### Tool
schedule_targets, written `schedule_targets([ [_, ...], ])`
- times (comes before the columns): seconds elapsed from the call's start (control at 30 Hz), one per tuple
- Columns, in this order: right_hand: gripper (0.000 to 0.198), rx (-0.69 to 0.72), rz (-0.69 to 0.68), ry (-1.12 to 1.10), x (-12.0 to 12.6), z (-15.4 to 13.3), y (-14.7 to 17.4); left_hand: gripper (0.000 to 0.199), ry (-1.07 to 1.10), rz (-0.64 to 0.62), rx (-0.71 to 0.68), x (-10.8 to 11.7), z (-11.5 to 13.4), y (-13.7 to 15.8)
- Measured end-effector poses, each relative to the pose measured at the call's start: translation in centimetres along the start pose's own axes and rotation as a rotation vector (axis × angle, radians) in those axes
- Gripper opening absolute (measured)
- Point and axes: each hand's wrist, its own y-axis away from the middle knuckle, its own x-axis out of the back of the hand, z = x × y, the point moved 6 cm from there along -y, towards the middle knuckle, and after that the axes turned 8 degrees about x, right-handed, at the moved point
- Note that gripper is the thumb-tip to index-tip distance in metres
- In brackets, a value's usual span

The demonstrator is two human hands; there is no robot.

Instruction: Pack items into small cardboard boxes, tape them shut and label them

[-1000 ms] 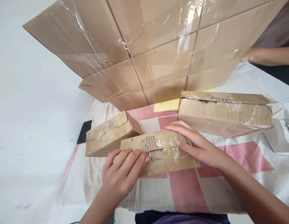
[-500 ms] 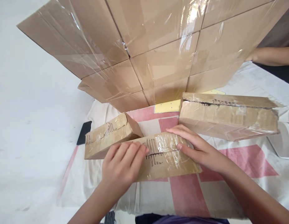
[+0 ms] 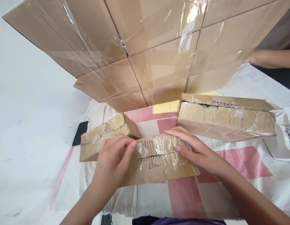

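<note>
Apparently pinching clear tape [image 3: 142, 150] with the left hand [image 3: 114, 153]; gripping, with the right hand [image 3: 194, 150], the right end of the middle box [image 3: 156, 173], placed on the cloth-covered surface [image 3: 187, 200], just in front of the left box [image 3: 91, 147].

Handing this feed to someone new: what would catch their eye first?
Probably the wall of taped cardboard looming across the back, shiny with reflections. Then the nearest box, front and centre, its surface torn in patches, with the right hand on its right end and the left hand at its left.
</note>
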Motion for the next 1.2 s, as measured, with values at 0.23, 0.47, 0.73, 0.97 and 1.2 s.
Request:
schedule_targets([
  [0.23, 0.045, -0.04, -0.002, -0.017, -0.1, -0.2, 0.2, 0.01, -0.254, 0.334, -0.455, 0.6, 2.9, 0.6],
  [0.47, 0.045, -0.049, -0.013, -0.044, -0.2, -0.3, 0.2, 0.014, -0.546, 0.442, -0.471, 1.0, 3.1, 0.2],
  [0.73, 0.045, -0.029, -0.003, -0.04, -0.1, -0.3, 0.2, 0.002, -0.368, 0.212, -0.611, -1.8, 4.9, 2.0],
  [0.97, 0.043, -0.035, 0.005, -0.033, -0.2, -0.3, 0.2, 0.009, -0.397, 0.152, -0.601, -2.1, 4.1, 3.1],
  [1.2, 0.045, -0.035, -0.002, -0.034, -0.3, -0.3, 0.2, 0.007, -0.457, 0.136, -0.608, -2.7, 4.5, 3.8],
])
